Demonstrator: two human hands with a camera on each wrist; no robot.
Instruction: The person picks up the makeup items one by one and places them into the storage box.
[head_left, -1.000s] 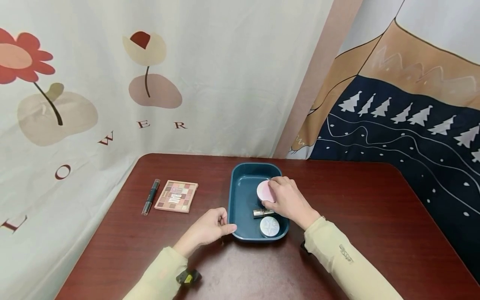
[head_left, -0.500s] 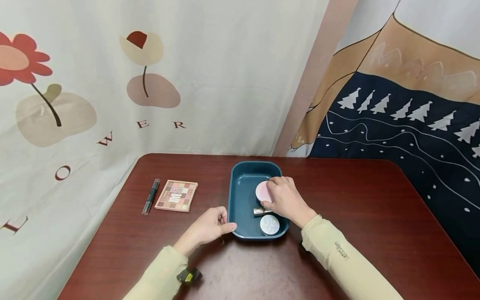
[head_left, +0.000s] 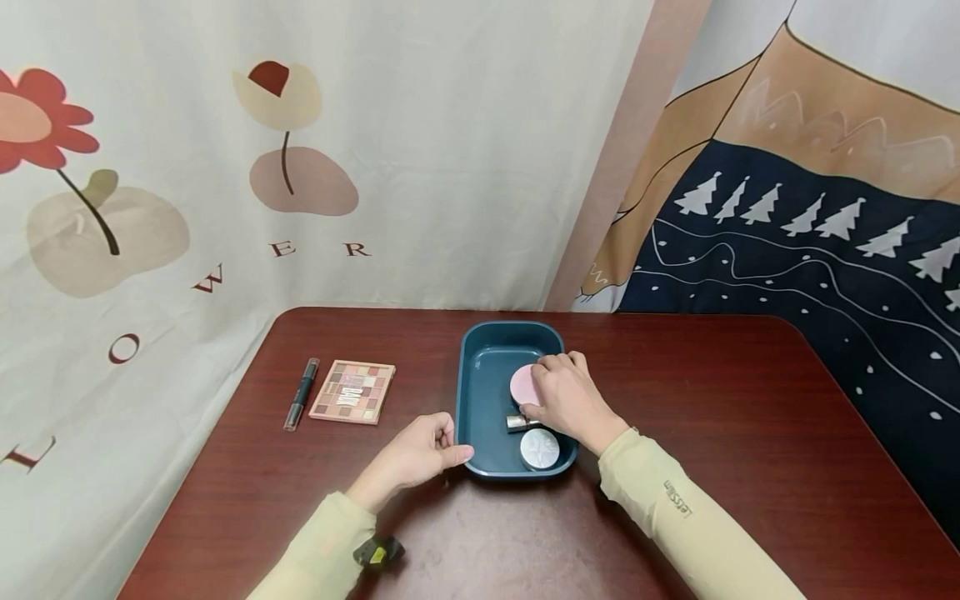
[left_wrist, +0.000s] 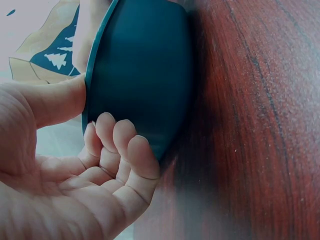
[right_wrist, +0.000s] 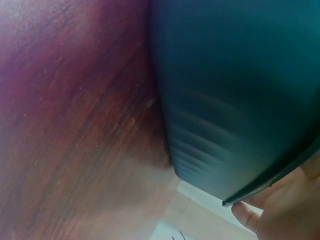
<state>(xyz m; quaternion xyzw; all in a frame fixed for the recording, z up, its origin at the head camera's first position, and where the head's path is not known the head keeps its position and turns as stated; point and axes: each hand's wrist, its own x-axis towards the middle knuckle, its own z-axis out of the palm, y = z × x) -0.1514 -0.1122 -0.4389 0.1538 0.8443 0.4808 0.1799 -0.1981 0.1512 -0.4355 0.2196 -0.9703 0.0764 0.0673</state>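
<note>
A dark teal tray [head_left: 483, 392] stands on the table in the head view. My left hand [head_left: 420, 450] grips its left rim near the front corner. The left wrist view shows the thumb [left_wrist: 62, 100] on the rim and curled fingers against the outer wall. Inside the tray, my right hand [head_left: 573, 400] holds a pink round compact [head_left: 523, 385], whose right side the fingers cover. Just in front of it lies a short silver-and-dark tube [head_left: 519, 423], partly hidden by that hand. A round silvery-white case with a star pattern [head_left: 540, 450] sits at the tray's front right.
Left of the tray, an eyeshadow palette [head_left: 352, 392] lies on the reddish-brown table [head_left: 675, 375]. Beside it is a dark double-ended pen [head_left: 302, 394] with clear caps. Printed curtains [head_left: 450, 150] hang behind the table.
The pink compact has shifted slightly left inside the tray, together with my right hand. My left hand keeps its grip on the rim.
</note>
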